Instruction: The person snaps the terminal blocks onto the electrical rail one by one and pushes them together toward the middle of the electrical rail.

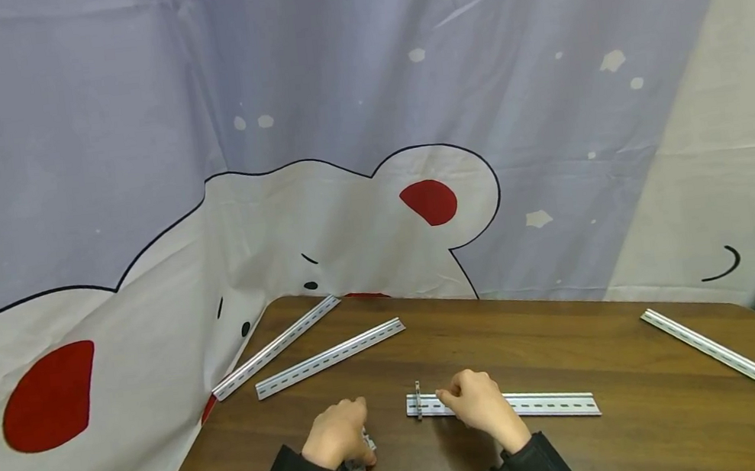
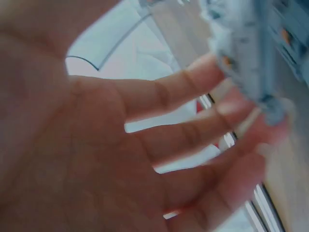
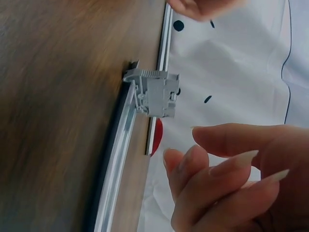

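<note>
My right hand (image 1: 479, 401) rests over the slotted metal DIN rail (image 1: 547, 404) that lies flat on the wooden desk (image 1: 567, 331) in front of me. Its fingers (image 3: 212, 179) are loosely curled and hold nothing; in the right wrist view they sit just beside a grey terminal block (image 3: 155, 94) but apart from it. That block is clipped upright onto the rail near its left end (image 1: 419, 401).

My left hand (image 1: 339, 433) is lower on the desk, to the left of the rail and apart from it. It lies on a small heap of grey terminal blocks (image 1: 366, 452) at the desk's near edge. In the left wrist view my fingers (image 2: 193, 130) are spread and fairly straight, with blurred grey blocks (image 2: 251, 53) at their tips; I cannot tell whether they grip one.

Two more DIN rails lie slanted at the far left of the desk, one (image 1: 277, 346) against the curtain, the other (image 1: 330, 358) just beside it. A fourth rail (image 1: 736, 363) runs diagonally along the right side, well apart from my hands. A pale curtain with a cartoon bear (image 1: 321, 226) hangs behind the desk.
</note>
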`<state>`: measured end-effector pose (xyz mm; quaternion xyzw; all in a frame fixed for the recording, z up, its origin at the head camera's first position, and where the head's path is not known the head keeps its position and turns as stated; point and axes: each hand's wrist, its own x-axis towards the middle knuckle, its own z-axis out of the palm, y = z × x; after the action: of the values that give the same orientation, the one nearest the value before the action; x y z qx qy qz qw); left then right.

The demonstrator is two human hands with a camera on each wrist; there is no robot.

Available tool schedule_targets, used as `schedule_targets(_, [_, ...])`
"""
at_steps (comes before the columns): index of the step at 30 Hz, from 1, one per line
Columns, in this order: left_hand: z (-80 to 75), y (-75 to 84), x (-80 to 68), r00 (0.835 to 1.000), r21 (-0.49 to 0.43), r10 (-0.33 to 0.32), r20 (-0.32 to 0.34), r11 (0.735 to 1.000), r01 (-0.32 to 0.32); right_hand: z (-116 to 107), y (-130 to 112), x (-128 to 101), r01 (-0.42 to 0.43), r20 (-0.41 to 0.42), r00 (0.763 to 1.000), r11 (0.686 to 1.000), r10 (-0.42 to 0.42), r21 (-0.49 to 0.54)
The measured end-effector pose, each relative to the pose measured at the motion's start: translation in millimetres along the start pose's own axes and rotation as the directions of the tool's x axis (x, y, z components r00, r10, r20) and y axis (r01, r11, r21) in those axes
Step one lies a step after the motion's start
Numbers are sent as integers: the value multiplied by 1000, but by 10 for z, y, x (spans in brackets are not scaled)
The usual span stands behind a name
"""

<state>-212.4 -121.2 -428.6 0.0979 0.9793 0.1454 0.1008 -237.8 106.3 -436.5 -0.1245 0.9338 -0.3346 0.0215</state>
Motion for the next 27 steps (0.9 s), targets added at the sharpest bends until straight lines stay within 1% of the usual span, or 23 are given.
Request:
schedule_targets(2, [-2, 36, 7, 996, -9, 85, -24, 996, -85, -1, -14, -11, 8, 29, 1000, 1000, -9, 17])
schedule_targets(4, [-11, 92, 13, 982, -3, 181, -55, 983, -182, -6, -38, -19, 19, 64, 998, 999, -22, 45])
schedule_targets(6, [-12, 157, 18, 956, 15, 275, -101, 961, -275, -17, -70, -27, 29, 104, 994, 996, -38, 87])
schedule_targets(8, [-5, 223, 25, 925, 45, 348, -152, 937, -345, -30, -101, -32, 43, 130, 990, 992, -59, 122])
schedule_targets(10, [12, 278, 38, 905, 66, 386, -182, 923, -380, -38, -122, -34, 59, 149, 986, 988, -81, 145])
schedule_targets(12, [37, 318, 49, 888, 75, 408, -214, 913, -402, -41, -137, -37, 67, 164, 982, 984, -94, 163])
schedule_targets(14, [62, 351, 57, 876, 71, 418, -241, 908, -414, -40, -147, -40, 69, 177, 979, 982, -101, 177])
schedule_targets(17, [91, 405, 86, 863, 34, 425, -274, 901, -433, -62, -151, -36, 72, 191, 975, 977, -111, 200])
schedule_targets(19, [110, 441, 122, 856, 5, 427, -291, 896, -445, -85, -145, -32, 73, 198, 973, 974, -117, 216])
schedule_targets(22, [124, 470, 170, 858, -49, 423, -292, 889, -455, -122, -112, -29, 61, 212, 970, 967, -115, 248])
schedule_targets(23, [121, 467, 185, 861, -65, 419, -288, 889, -454, -137, -90, -28, 49, 213, 971, 965, -107, 258])
schedule_targets(25, [96, 438, 214, 875, -93, 398, -275, 895, -437, -175, -34, -30, 29, 198, 977, 965, -83, 261])
schedule_targets(27, [53, 389, 244, 893, -105, 368, -260, 908, -405, -218, 41, -32, 10, 160, 986, 968, -51, 249])
